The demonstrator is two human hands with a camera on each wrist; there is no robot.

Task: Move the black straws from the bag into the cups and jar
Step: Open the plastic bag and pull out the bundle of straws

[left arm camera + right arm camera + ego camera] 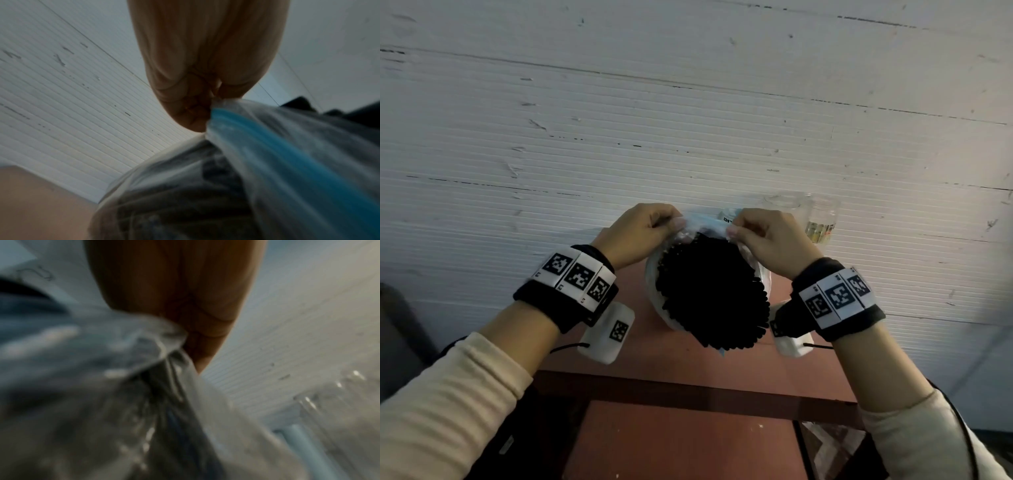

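Above the table, left hand and right hand pinch the bag rim (cups seemingly behind).

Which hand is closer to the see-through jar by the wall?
Right. The right hand is just beside the jar, on its left; the left hand is farther, across the bag.

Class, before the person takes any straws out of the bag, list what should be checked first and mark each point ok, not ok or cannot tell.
1. Left hand pinches the bag top: ok.
2. Right hand pinches the top too: ok.
3. Bag mouth open: cannot tell.
4. Black straws inside the bag: ok.
5. Jar upright behind the bag: ok.
6. Cups ready: a clear cup stands there; how many, cannot tell.
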